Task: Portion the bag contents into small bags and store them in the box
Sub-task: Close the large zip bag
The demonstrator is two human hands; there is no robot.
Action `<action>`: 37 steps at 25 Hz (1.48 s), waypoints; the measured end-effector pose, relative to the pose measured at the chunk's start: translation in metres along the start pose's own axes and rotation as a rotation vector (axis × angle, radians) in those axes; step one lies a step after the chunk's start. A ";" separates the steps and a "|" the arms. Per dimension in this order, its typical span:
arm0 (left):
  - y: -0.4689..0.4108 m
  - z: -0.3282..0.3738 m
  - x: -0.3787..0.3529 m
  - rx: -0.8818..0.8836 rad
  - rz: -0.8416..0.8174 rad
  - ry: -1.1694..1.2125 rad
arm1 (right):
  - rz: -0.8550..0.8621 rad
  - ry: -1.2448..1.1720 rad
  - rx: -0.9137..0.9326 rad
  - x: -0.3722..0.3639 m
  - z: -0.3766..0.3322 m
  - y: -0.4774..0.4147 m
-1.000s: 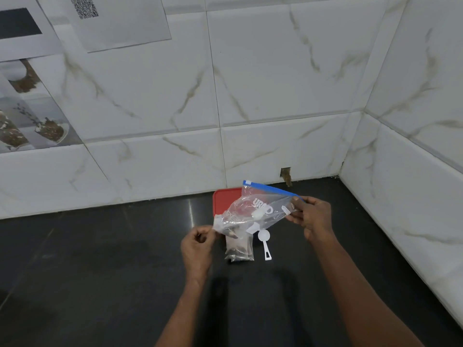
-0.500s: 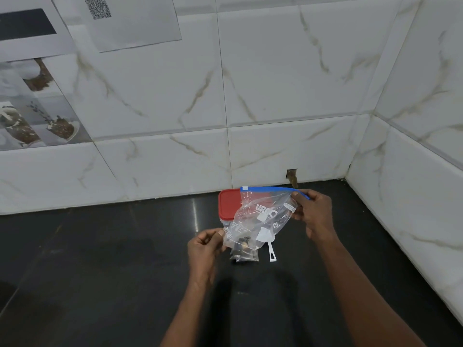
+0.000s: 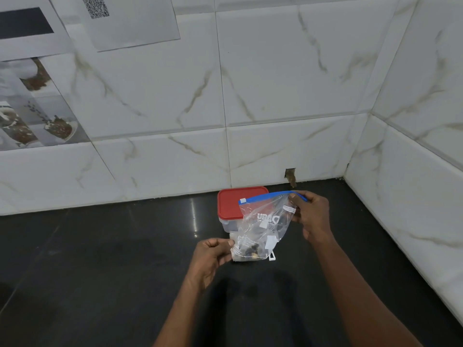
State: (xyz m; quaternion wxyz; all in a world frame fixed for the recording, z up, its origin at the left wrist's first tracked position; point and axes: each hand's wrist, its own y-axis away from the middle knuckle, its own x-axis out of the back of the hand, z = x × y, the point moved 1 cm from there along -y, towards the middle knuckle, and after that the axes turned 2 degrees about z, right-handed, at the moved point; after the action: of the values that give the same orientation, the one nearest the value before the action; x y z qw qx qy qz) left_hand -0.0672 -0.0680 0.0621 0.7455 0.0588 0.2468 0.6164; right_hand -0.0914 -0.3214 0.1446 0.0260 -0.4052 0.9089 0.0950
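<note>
Lower centre, the left hand pinches the bag's bottom corner, where dark bits pool. The red-lidded box stands behind. A white piece beneath may be a scoop. The right hand pinches the blue zip end.

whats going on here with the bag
A person holds a clear plastic zip bag with a blue seal above the black counter. The right hand pinches its blue top edge; the left hand pinches its lower corner, where dark pieces sit. Behind it stands a clear box, red lid on.
</note>
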 end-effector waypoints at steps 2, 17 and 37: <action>0.000 -0.002 0.004 -0.025 -0.007 -0.034 | 0.013 -0.002 -0.011 0.002 0.003 -0.002; 0.010 -0.017 0.007 -0.337 0.291 0.151 | -0.205 1.037 0.412 -0.010 -0.010 0.005; 0.004 -0.001 -0.009 -0.305 -0.132 -0.413 | -0.545 0.666 0.535 -0.053 -0.028 0.009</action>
State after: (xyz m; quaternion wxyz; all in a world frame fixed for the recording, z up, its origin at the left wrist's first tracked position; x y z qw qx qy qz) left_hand -0.0718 -0.0754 0.0653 0.8189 0.0541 -0.0031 0.5714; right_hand -0.0616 -0.2818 0.1800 -0.1385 -0.6151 0.7216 -0.2860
